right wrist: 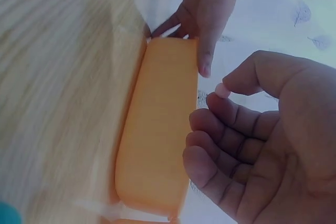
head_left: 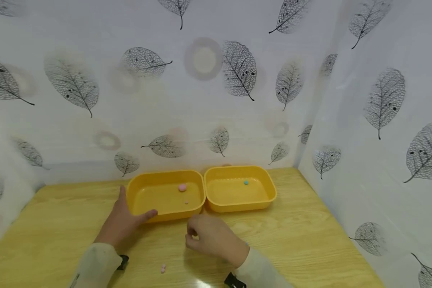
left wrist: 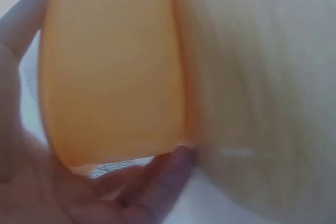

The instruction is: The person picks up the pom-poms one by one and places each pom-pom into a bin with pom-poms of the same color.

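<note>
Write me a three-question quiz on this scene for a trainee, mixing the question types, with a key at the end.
1. Multiple choice: what does the right hand pinch?
A) a pen
B) a small pink piece
C) a leaf
2. True or false: a teal piece lies in the right yellow tray.
3. Count: how many pink pieces show inside the left yellow tray, the one that the left hand touches?

Key:
1. B; the right wrist view shows it between thumb and fingertip.
2. True.
3. Two: a larger one and a smaller one.
</note>
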A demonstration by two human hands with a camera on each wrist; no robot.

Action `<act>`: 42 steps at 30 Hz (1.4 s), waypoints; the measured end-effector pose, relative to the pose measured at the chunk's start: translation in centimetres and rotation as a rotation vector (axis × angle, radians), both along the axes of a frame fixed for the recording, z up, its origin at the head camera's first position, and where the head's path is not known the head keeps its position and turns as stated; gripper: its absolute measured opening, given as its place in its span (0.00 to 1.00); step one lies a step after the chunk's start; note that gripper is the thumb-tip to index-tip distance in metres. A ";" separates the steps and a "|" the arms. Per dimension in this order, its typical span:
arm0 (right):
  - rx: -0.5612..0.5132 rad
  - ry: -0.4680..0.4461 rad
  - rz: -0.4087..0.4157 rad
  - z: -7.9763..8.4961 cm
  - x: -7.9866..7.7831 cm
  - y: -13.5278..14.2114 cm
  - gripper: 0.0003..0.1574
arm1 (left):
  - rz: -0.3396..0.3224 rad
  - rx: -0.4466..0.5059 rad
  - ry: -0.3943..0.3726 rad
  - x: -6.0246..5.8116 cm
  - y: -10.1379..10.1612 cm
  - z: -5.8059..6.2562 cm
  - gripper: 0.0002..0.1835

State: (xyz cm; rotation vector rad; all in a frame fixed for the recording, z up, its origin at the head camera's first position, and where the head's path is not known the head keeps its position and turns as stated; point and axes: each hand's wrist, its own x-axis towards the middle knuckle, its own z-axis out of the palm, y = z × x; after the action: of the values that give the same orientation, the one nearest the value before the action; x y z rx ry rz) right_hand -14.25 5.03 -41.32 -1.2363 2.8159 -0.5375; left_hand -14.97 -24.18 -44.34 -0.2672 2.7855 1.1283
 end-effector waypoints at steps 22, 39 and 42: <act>-0.147 -0.053 -0.038 -1.6 -2.6 1.7 0.06 | -0.051 -0.057 -0.113 0.7 1.8 0.4 0.80; -0.128 0.167 -0.148 0.7 -8.8 1.0 0.03 | -0.059 -0.078 -0.091 0.5 1.4 1.0 0.79; -0.084 0.198 -0.142 0.6 -9.6 0.6 0.02 | -0.058 -0.067 -0.090 0.5 1.4 1.0 0.79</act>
State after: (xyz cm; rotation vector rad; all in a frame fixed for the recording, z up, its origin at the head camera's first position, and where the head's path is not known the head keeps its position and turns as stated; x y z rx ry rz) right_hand -23.81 5.62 -40.70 -1.1692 3.0952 -0.5750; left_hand -14.43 -22.83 -43.32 -0.2362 2.7366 0.9871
